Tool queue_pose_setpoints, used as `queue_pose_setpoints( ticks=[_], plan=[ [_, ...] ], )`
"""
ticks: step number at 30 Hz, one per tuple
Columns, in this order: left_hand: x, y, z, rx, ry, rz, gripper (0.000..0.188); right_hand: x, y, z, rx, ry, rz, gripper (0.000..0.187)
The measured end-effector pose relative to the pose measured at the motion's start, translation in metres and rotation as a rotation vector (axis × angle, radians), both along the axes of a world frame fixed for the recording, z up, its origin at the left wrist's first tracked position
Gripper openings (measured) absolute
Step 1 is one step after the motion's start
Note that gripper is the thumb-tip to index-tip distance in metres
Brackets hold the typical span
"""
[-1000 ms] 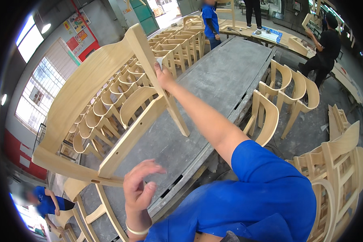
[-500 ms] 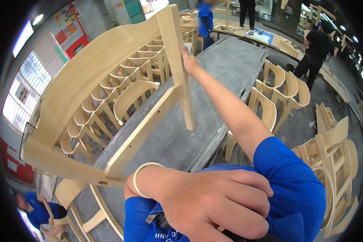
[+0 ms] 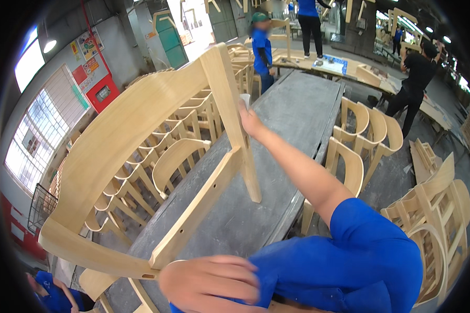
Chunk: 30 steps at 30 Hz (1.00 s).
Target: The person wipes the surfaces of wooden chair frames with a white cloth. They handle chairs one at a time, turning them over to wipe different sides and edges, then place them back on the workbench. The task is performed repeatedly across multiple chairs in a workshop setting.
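Observation:
A pale wooden chair frame [image 3: 125, 122] with a curved backrest stands tilted over the grey table in front of me. A rail with small holes joins its two legs. My right hand [image 3: 251, 121] reaches out to the far leg [image 3: 225, 94]. It is closed on a small white piece [image 3: 245, 98] against that leg; the piece's kind is unclear, and some fingers are hidden. Low in the view, close to my body, my left hand [image 3: 214, 284] is smeared by motion. It is beside the slotted end of the near leg; whether it touches the wood cannot be told.
The long grey table [image 3: 297, 112] runs away from me. Rows of chair frames [image 3: 180, 159] line its left side; more chairs [image 3: 350, 161] stand on the right. Stacked frames [image 3: 433, 214] lie at the near right. Other people [image 3: 261, 52] work beyond the table and at the lower left.
My view has tilted upward, so the scene sits lower. My left hand has moved left toward the near leg's end. The right hand stays at the far leg.

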<state>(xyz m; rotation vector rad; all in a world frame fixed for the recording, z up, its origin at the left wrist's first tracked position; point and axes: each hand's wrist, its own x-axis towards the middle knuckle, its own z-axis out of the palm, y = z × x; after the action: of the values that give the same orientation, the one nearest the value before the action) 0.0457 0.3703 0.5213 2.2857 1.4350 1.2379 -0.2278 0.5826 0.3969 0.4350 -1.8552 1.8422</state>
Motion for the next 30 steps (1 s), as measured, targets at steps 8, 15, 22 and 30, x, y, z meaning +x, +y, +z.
queue_pose_setpoints(
  ticks=[8, 15, 22, 30],
  plan=[
    [0.029, 0.011, -0.004, -0.023, 0.03, 0.006, 0.022, -0.032, -0.011, -0.009, 0.005, -0.035, 0.036, 0.061],
    [0.034, 0.05, -0.003, 0.444, 0.059, -0.029, 0.017, -0.027, -0.014, -0.003, -0.021, 0.019, 0.071, 0.06],
    [0.014, 0.034, -0.032, 0.784, 0.218, 0.611, 0.021, -0.027, -0.011, -0.004, 0.071, -0.154, 0.027, 0.056],
    [-0.01, 0.138, 0.012, 0.964, -0.222, 0.578, 0.031, -0.024, 0.004, -0.012, 0.01, 0.06, 0.059, 0.055]
  ],
)
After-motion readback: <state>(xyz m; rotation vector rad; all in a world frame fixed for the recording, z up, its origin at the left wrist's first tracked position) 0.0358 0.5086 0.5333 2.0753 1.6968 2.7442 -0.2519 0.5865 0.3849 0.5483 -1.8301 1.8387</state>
